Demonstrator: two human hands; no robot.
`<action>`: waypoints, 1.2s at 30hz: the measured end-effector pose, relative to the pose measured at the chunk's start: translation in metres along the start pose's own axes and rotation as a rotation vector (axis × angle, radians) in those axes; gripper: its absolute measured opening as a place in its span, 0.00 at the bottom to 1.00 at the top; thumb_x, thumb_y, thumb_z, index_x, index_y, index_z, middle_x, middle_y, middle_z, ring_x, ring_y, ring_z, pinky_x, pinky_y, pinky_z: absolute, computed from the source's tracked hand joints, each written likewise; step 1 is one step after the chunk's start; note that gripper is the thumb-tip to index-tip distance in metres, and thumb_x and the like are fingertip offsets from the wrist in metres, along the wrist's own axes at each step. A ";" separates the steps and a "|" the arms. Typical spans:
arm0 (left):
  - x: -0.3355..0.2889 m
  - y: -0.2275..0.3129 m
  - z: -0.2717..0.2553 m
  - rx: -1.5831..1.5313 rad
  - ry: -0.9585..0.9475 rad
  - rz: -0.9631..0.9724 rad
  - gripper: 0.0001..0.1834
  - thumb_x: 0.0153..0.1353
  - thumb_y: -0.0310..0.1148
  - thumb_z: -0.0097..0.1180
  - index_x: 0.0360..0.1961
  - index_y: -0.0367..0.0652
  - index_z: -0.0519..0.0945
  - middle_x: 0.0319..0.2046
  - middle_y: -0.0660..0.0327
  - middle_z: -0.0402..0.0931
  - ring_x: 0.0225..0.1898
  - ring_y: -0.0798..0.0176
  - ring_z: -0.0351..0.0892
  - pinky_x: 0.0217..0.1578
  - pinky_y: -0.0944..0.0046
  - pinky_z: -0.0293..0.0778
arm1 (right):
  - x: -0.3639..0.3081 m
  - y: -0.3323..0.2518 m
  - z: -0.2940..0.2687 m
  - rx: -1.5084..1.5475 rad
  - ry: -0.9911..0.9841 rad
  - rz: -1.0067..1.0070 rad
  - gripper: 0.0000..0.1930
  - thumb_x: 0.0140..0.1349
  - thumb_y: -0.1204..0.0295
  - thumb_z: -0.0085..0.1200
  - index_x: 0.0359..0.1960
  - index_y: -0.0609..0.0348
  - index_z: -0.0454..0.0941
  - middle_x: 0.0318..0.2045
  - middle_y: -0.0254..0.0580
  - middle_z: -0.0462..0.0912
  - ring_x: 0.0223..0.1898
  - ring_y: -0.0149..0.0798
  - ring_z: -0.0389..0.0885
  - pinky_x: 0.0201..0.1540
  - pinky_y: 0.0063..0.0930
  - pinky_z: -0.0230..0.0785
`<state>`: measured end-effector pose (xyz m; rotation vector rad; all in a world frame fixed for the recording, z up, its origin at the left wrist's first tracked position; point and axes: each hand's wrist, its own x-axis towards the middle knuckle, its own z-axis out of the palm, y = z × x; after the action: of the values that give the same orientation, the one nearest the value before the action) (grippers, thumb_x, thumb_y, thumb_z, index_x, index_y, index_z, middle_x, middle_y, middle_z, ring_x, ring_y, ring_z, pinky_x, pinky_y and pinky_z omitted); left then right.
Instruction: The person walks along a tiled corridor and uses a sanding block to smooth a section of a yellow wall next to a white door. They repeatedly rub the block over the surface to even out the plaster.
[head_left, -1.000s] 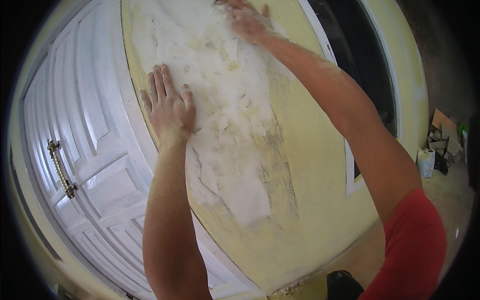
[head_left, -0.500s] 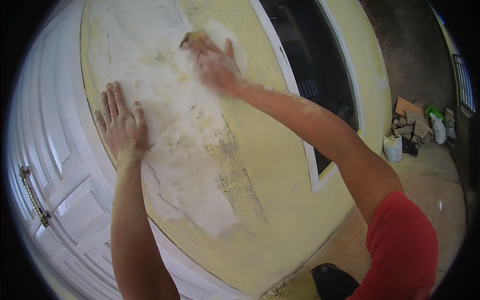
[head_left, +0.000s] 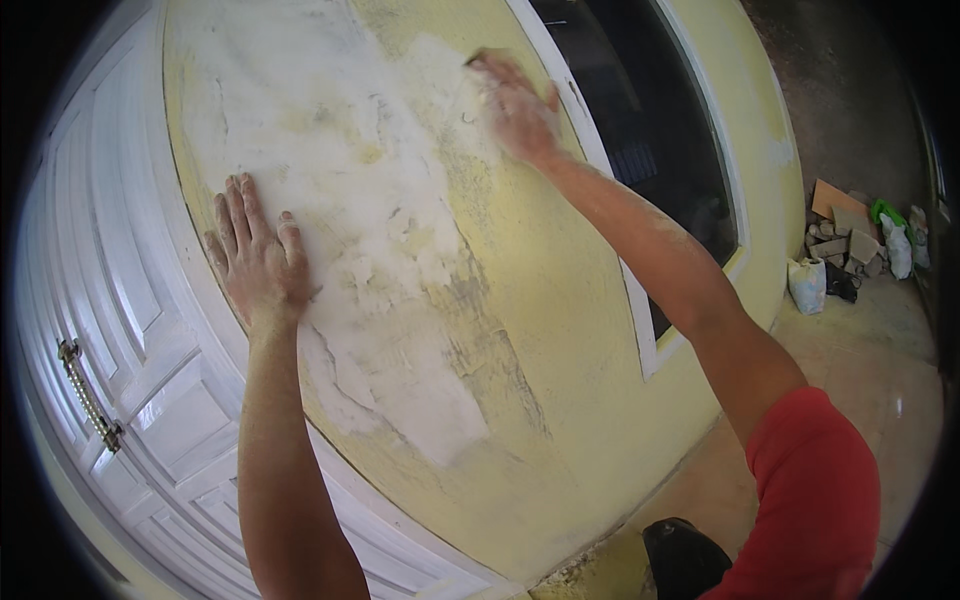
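Note:
A yellow wall (head_left: 580, 400) fills the middle, with a broad, uneven patch of white filler (head_left: 300, 130) running down it. My left hand (head_left: 262, 262) lies flat on the filler's left side, fingers spread and dusted white. Up near the window frame, my right hand (head_left: 520, 115) presses against the wall, smeared by motion. Its fingers are closed on a small, dark-edged piece of what looks like sandpaper (head_left: 474, 62), mostly hidden under the hand. White dust also coats my right hand and forearm.
A white panelled door (head_left: 185, 420) with a metal pull handle (head_left: 88, 395) stands at left. Right of the wall patch is a dark window (head_left: 640, 110) in a white frame. Rubble (head_left: 845, 235) and filled bags (head_left: 807, 285) lie on the floor at far right. A dark object (head_left: 685, 560) is below.
My right hand has swept rightward across the wall, from the filler toward the window frame, still holding the piece. My left hand stays flat in place; the view has shifted slightly.

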<state>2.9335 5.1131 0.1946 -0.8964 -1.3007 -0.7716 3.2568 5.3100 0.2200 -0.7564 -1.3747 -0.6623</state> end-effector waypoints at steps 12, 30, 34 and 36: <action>0.000 0.014 -0.001 -0.017 0.020 0.002 0.37 0.78 0.52 0.32 0.85 0.56 0.47 0.85 0.68 0.43 0.85 0.60 0.37 0.83 0.49 0.35 | -0.045 0.031 0.004 0.277 -0.039 0.017 0.25 0.81 0.63 0.33 0.76 0.30 0.67 0.81 0.15 0.57 0.83 0.38 0.52 0.78 0.81 0.32; -0.027 -0.020 0.010 0.058 -0.022 0.076 0.37 0.78 0.53 0.30 0.85 0.58 0.46 0.85 0.67 0.42 0.85 0.59 0.36 0.83 0.49 0.33 | -0.150 -0.077 0.000 0.025 -0.175 -0.670 0.28 0.79 0.57 0.46 0.79 0.26 0.61 0.81 0.14 0.59 0.83 0.29 0.50 0.81 0.72 0.25; -0.020 -0.005 0.006 -0.007 -0.020 0.064 0.37 0.77 0.52 0.31 0.85 0.57 0.46 0.85 0.67 0.42 0.85 0.59 0.35 0.83 0.48 0.33 | -0.094 -0.074 0.012 -0.050 0.087 -0.138 0.25 0.80 0.62 0.41 0.76 0.24 0.67 0.79 0.12 0.63 0.81 0.24 0.54 0.81 0.71 0.23; -0.019 -0.012 0.005 -0.008 -0.033 0.072 0.38 0.77 0.51 0.32 0.85 0.57 0.46 0.85 0.67 0.42 0.85 0.59 0.35 0.83 0.48 0.33 | -0.094 -0.079 0.008 -0.012 0.039 -0.355 0.25 0.79 0.62 0.42 0.76 0.29 0.67 0.79 0.15 0.63 0.81 0.27 0.56 0.81 0.70 0.29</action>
<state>2.9185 5.1121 0.1772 -0.9605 -1.2879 -0.7084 3.1809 5.2668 0.1338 -0.5089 -1.4841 -0.9579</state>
